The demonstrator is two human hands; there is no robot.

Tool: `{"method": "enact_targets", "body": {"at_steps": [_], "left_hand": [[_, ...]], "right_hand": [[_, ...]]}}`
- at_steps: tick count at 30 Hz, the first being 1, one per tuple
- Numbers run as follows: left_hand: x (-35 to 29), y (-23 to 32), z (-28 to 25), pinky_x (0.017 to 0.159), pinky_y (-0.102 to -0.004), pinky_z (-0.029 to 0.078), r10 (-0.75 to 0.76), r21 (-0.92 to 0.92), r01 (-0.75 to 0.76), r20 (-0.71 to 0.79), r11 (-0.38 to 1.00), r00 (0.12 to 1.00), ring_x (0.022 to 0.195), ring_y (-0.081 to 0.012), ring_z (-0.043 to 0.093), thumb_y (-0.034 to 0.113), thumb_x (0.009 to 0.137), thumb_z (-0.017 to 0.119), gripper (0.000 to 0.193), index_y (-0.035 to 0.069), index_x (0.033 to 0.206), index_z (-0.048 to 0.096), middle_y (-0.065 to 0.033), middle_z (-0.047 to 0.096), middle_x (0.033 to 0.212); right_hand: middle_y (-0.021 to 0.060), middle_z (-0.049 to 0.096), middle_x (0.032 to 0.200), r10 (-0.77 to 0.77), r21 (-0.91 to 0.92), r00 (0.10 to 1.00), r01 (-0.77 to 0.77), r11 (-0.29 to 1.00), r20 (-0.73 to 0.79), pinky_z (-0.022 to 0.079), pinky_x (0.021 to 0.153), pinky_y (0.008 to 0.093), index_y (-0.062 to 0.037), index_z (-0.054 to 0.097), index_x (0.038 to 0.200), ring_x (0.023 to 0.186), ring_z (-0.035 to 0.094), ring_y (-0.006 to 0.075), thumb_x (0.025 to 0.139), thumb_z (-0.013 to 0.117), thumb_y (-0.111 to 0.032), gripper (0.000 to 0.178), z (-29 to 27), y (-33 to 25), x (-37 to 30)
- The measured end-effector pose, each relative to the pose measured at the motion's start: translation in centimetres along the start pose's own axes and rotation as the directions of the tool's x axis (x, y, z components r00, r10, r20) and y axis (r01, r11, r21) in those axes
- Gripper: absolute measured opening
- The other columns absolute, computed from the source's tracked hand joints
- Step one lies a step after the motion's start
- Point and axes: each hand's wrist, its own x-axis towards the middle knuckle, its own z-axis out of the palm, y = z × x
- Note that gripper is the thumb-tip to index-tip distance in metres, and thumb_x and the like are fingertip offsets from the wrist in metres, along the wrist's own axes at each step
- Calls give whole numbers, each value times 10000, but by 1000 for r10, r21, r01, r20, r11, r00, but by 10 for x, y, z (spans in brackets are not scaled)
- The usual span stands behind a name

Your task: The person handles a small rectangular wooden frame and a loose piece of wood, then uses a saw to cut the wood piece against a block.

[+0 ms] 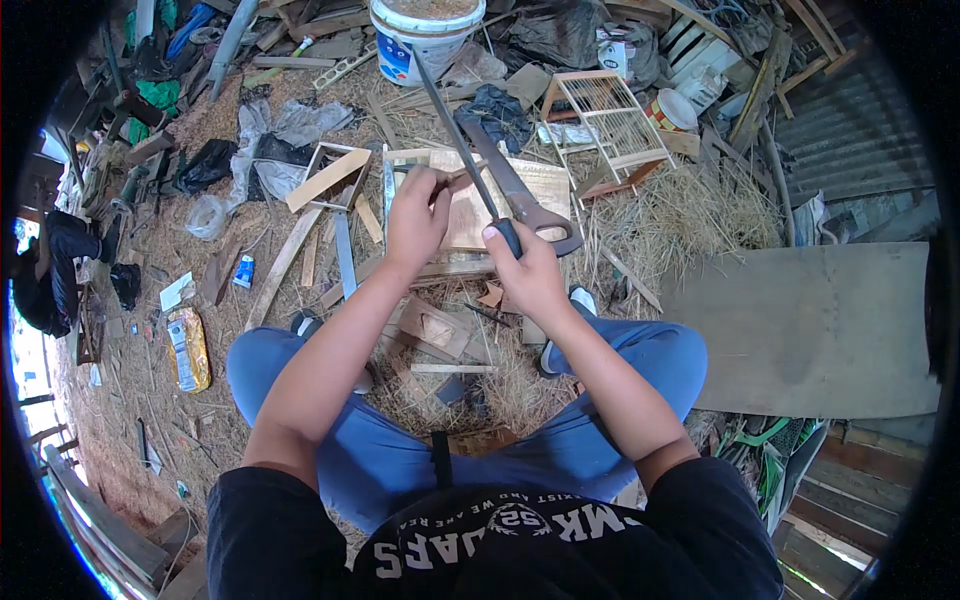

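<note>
My right hand [526, 268] is closed round the black handle of a long, narrow-bladed knife [455, 132], its blade slanting up and away to the left. My left hand [418, 215] pinches a small brown strip of wood [466, 177] against or close beside the blade; whether they touch I cannot tell. Beneath both hands is a low bench of pale boards [545, 180]. A handsaw [512, 185] lies on it just right of the knife, its looped handle toward me. Part of the bench top is hidden by my hands.
Beyond the bench stands a white bucket [425, 45]. A small slatted wooden cage [610, 125] is at the far right, and a wooden frame [335, 175] at the left. Wood offcuts [435, 330] lie between my legs. A flat sheet [810, 330] covers the ground at right.
</note>
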Motion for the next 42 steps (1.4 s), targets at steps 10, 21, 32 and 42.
{"method": "enact_targets", "body": {"at_steps": [10, 21, 32, 42], "left_hand": [[-8, -11, 6, 738, -432, 516, 74, 80, -76, 23, 994, 997, 845, -393, 647, 32, 919, 700, 122, -38, 983, 622, -208, 620, 916], [-15, -18, -1, 794, -479, 522, 18, 181, -32, 77, 983, 997, 899, -436, 638, -16, 913, 639, 96, -24, 1006, 660, -218, 636, 959], [-15, -14, 1, 802, -494, 521, 110, 185, -120, 66, 975, 992, 919, -450, 633, -3, 919, 643, 81, -25, 997, 642, -212, 628, 988], [-13, -10, 2, 816, -488, 526, 75, 201, -67, -29, 977, 997, 947, -450, 635, -14, 923, 630, 98, -21, 1016, 657, -218, 640, 1008]], "right_hand": [[148, 591, 646, 24, -20, 1000, -25, 999, -16, 460, 622, 404, 16, 671, 904, 602, 562, 256, 1004, 634, -454, 482, 4, 16, 4], [158, 629, 692, 6, -88, 1000, -5, 996, 5, 476, 640, 401, 16, 684, 948, 628, 589, 256, 1008, 640, -442, 464, 6, 17, 1], [130, 630, 693, 51, 5, 999, -52, 999, 17, 476, 641, 386, 6, 698, 943, 635, 576, 201, 1011, 664, -380, 393, 3, 17, 0], [163, 601, 644, -74, 28, 997, 75, 997, -37, 471, 626, 417, 27, 672, 912, 597, 577, 279, 1002, 630, -450, 487, 4, 12, -4]]}}
